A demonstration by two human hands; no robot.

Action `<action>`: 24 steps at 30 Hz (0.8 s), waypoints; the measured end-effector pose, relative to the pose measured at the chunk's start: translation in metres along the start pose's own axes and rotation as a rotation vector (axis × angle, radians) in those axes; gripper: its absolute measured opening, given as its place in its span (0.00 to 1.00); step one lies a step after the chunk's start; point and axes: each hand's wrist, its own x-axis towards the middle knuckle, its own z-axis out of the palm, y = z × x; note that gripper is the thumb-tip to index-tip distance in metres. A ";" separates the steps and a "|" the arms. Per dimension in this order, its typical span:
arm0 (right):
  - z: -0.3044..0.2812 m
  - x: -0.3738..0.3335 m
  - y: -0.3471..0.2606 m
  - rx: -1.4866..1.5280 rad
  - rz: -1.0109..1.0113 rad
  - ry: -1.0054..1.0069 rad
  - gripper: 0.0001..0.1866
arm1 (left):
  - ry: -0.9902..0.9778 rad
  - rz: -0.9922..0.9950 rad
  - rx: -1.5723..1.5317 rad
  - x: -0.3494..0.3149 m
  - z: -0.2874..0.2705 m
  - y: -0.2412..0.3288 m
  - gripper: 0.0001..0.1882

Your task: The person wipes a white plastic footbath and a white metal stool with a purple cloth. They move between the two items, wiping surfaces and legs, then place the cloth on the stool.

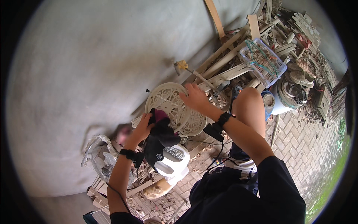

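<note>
My left hand (141, 128) closes on the edge of a black and maroon cloth item (163, 127); its exact kind is unclear. The cloth hangs over a black and white plastic object (169, 158), whose kind I cannot make out. My right hand (197, 99) has its fingers apart and nothing in it. It is over the edge of a white round openwork disc (164, 98) standing by the wall. A second openwork disc (194, 125) partly overlaps the first. Black bands with small devices and cables are strapped around both my wrists.
A yellow-handled tap (182, 65) juts from the grey wall. Wooden planks (231, 72) and debris pile up at the right, with a lilac plastic basket (280, 71) and a white bucket (280, 106). Clear plastic sheeting (100, 158) lies at the left. Brick paving (294, 138) shows at the right.
</note>
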 end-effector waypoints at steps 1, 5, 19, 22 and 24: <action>0.004 0.000 0.007 0.112 0.029 -0.056 0.26 | 0.030 0.022 0.008 -0.004 -0.001 0.001 0.25; 0.012 -0.005 0.019 0.343 0.107 -0.332 0.28 | 0.230 -0.115 -0.043 -0.031 -0.015 0.011 0.18; 0.030 -0.023 0.025 0.579 0.140 -0.202 0.26 | 1.490 0.037 -0.161 -0.110 -0.138 0.094 0.19; 0.026 -0.025 0.027 0.583 0.132 -0.191 0.26 | 1.390 0.017 -0.215 -0.076 -0.130 0.110 0.19; 0.023 -0.026 0.027 0.547 0.132 -0.192 0.26 | 1.072 -0.044 -0.135 -0.052 -0.094 0.120 0.19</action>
